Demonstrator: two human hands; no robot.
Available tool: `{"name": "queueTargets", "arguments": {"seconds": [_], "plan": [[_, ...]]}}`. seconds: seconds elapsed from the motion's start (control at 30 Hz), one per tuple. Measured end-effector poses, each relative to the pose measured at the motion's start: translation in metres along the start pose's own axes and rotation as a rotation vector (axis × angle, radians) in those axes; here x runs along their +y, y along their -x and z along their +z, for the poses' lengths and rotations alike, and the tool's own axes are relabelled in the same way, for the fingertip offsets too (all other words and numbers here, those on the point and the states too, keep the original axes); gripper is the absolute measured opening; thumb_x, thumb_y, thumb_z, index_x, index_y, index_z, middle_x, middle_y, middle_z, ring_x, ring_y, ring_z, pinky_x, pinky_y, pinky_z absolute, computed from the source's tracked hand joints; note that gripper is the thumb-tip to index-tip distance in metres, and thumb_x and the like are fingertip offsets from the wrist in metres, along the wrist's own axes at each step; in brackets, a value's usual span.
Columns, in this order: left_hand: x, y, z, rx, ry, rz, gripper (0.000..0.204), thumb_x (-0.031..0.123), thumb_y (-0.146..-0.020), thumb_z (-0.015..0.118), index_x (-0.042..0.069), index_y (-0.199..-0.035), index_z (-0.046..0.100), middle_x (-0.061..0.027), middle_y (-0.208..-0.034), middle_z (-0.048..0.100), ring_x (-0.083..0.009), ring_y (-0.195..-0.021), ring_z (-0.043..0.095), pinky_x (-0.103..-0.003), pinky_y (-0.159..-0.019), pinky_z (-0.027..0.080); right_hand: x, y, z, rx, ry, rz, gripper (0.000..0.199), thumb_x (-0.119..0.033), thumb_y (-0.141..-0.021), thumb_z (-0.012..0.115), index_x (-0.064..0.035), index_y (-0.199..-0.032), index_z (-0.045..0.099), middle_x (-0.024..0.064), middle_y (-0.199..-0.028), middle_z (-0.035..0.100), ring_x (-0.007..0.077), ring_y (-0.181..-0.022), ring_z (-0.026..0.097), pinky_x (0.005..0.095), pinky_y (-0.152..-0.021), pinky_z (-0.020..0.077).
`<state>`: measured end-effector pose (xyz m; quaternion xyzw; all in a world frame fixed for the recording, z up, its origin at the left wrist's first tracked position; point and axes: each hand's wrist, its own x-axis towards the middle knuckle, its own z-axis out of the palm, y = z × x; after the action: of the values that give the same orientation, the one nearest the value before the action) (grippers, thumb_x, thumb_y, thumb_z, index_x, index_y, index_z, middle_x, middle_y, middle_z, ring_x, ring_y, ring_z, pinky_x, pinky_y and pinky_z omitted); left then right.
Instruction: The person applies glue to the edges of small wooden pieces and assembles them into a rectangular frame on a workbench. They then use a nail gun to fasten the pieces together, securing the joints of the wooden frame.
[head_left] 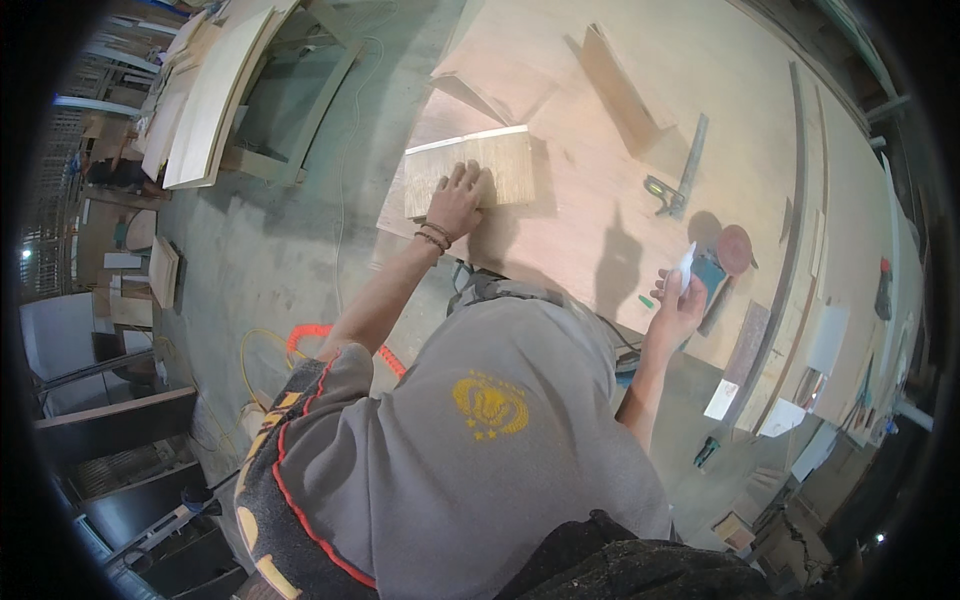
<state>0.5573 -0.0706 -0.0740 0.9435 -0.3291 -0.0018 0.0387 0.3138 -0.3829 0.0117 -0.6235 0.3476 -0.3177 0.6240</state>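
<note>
My left hand point(456, 206) lies with its fingers spread over a pale wood-grained box or block point(508, 172), near the table's left edge. A light strip runs along the far edge of that piece. In my right hand point(680, 300), a small white bottle with a pointed nozzle point(687, 262) stands nozzle up, gripped between thumb and fingers. Close to this hand, a small green piece point(645, 301) lies on the plywood table point(575, 225). Just beyond it sits a teal power tool with a round reddish disc point(734, 250).
A square with a metal blade point(690, 165) lies toward the table's middle. Farther off, an angled board point(618, 95) stands up, and a thin folded panel point(470, 97) is at the far left. Long strips point(800, 240) line the right. An orange coiled hose point(310, 331) hangs at lower left.
</note>
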Motion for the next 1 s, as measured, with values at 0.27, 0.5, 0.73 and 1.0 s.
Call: {"name": "queueTargets", "arguments": {"seconds": [0.27, 0.5, 0.73, 1.0], "plan": [[-0.034, -0.031, -0.085, 0.240, 0.200, 0.183, 0.038, 0.019, -0.086, 0.066, 0.009, -0.123, 0.065, -0.0127, -0.108, 0.073, -0.0325, -0.101, 0.070, -0.044, -0.084, 0.056, -0.013, 0.021, 0.044, -0.035, -0.005, 0.002, 0.032, -0.023, -0.100, 0.071, 0.0012, -0.116, 0.057, 0.0135, -0.096, 0.071, 0.0142, -0.081, 0.065, 0.0277, -0.069, 0.0535], [-0.052, -0.087, -0.108, -0.343, 0.012, 0.002, 0.038, 0.041, -0.095, 0.066, 0.007, -0.112, 0.071, -0.0199, -0.104, 0.073, -0.0359, -0.097, 0.071, -0.043, -0.083, 0.055, -0.022, 0.034, 0.066, -0.078, -0.020, -0.021, 0.032, -0.021, -0.100, 0.071, 0.0011, -0.117, 0.057, 0.0137, -0.097, 0.071, 0.0140, -0.081, 0.065, 0.0280, -0.069, 0.0538], [-0.036, -0.071, -0.138, -0.008, 1.199, -0.271, 0.038, 0.035, -0.093, 0.071, -0.001, -0.106, 0.073, -0.0068, -0.095, 0.073, -0.0184, -0.085, 0.070, -0.033, -0.078, 0.054, -0.049, 0.049, 0.070, -0.080, -0.041, -0.072, 0.030, -0.016, -0.098, 0.072, -0.0002, -0.118, 0.057, 0.0115, -0.098, 0.071, 0.0126, -0.078, 0.065, 0.0266, -0.067, 0.0537], [0.008, -0.053, -0.202, 0.371, 1.655, -0.427, 0.039, 0.028, -0.092, 0.072, -0.007, -0.108, 0.068, -0.0094, -0.097, 0.071, -0.0147, -0.083, 0.067, -0.029, -0.073, 0.054, -0.107, 0.067, 0.100, -0.226, 0.101, -0.109, 0.028, -0.017, -0.096, 0.076, -0.0006, -0.116, 0.065, 0.0034, -0.098, 0.068, 0.0082, -0.085, 0.059, 0.0250, -0.077, 0.0488]]}}
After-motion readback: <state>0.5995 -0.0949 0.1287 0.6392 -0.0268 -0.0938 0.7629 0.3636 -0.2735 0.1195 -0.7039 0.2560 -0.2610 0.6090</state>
